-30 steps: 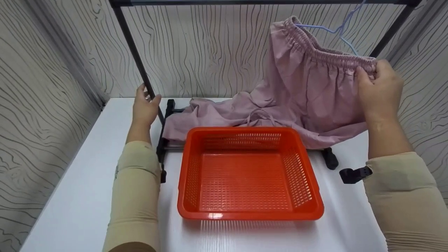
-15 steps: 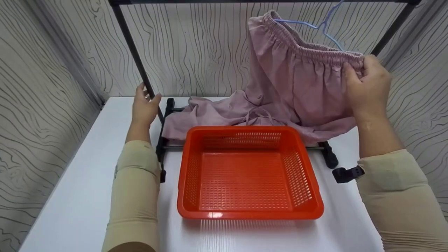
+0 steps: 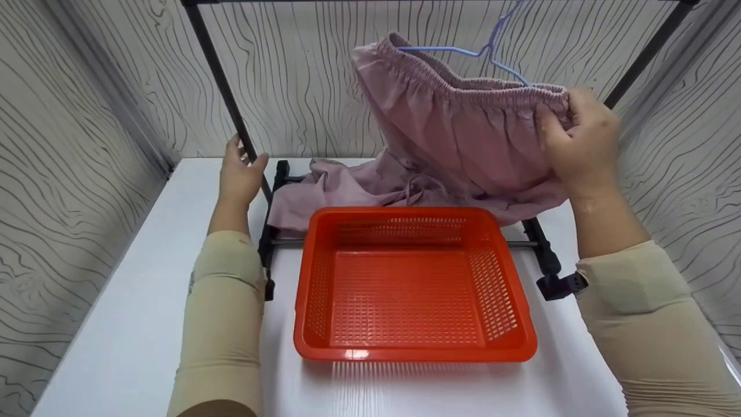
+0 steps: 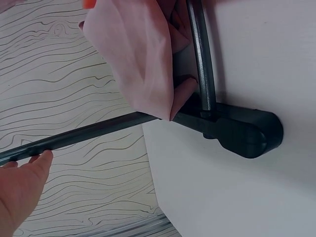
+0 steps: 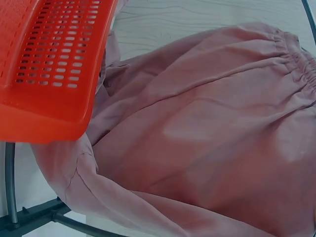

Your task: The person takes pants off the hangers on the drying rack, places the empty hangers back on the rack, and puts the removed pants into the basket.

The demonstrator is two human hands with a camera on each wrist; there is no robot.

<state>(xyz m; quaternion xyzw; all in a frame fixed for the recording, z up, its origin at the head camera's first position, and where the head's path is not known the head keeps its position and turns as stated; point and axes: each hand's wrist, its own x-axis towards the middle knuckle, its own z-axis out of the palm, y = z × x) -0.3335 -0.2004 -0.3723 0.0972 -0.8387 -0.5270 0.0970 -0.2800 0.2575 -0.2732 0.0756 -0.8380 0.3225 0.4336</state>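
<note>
Pink elastic-waisted trousers [image 3: 480, 133] hang from a blue wire hanger [image 3: 457, 50], with the waistband slanting down to the right. My right hand [image 3: 584, 142] pinches the right end of the waistband, thumb in front. Behind the basket the legs lie bunched over the rack's base. At the left, my left hand [image 3: 240, 176] holds the rack's dark upright [image 3: 223, 87] between thumb and fingers; in the left wrist view the fingertips meet the same post [image 4: 94, 129]. Pink cloth [image 5: 212, 118] fills the right wrist view, where the right hand does not show.
An orange-red basket [image 3: 405, 354] stands in front of the rack, nothing visible inside. The rack's right upright [image 3: 648, 55] rises behind the right hand, and its right foot [image 3: 544, 255] lies beside the basket. Patterned walls [image 3: 289, 87] enclose the white table [image 3: 127, 278].
My right hand has moved left, carrying the waistband, and the hanger has shifted left too. The cloth has drawn back from the rack's right foot. My left hand has stayed at the upright.
</note>
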